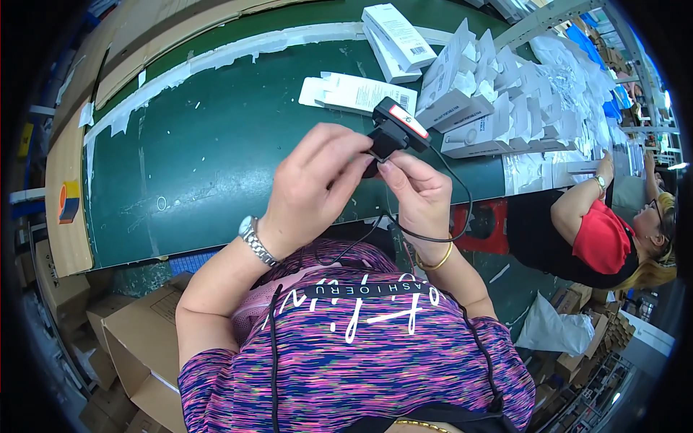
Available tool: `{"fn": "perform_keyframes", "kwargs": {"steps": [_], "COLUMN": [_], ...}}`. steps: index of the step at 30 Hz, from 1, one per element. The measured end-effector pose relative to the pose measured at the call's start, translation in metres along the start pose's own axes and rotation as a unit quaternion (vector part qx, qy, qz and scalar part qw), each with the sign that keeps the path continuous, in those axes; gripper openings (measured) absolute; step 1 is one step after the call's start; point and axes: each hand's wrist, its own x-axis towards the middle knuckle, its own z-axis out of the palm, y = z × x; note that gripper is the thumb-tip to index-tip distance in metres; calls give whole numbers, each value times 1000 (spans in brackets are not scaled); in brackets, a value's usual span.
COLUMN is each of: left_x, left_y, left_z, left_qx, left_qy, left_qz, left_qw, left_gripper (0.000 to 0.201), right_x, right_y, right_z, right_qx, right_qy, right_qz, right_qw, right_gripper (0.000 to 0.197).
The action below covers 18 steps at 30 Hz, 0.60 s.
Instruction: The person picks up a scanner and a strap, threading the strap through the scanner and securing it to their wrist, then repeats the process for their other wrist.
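Observation:
Both hands are raised over the front edge of the green table, holding a black device that looks like a webcam (401,124). It has a bar-shaped body with a white and red label on top, and a folded block beneath it. My left hand (310,177) pinches the block from the left with closed fingers. From below and the right, my right hand (421,191) closes thumb and fingers at the block's lower edge. A thin black cable (468,209) runs from the device's right end, loops round my right wrist and passes in front of me.
Beyond the device lies an open white box (361,92), with stacked white boxes (397,40) behind. Several open white cartons (498,101) stand in rows at the right. A co-worker (592,231) in red and black sits there. Brown cardboard boxes (144,332) stand below left.

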Motion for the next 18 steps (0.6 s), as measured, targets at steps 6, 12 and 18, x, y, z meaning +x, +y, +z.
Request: {"fn": "perform_keyframes", "kwargs": {"steps": [6,12,18], "left_x": [10,12,5], "left_y": [-6,-6,-7], "left_z": [-13,-10,-2], "left_qx": [332,298,115], "left_qy": [-29,-29,-20], "left_qz": [342,303,96], "left_qw": [879,904,988], "left_gripper": [35,31,28], "right_x": [3,2,6], "right_y": [-10,-19,-19], "right_z": [7,9,-3], "right_qx": [-122,-325,-377], "right_qy": [7,-9,-19], "right_qz": [-89,-215,-344], "right_qw": [989,921,860], "right_gripper": [16,18,24]}}
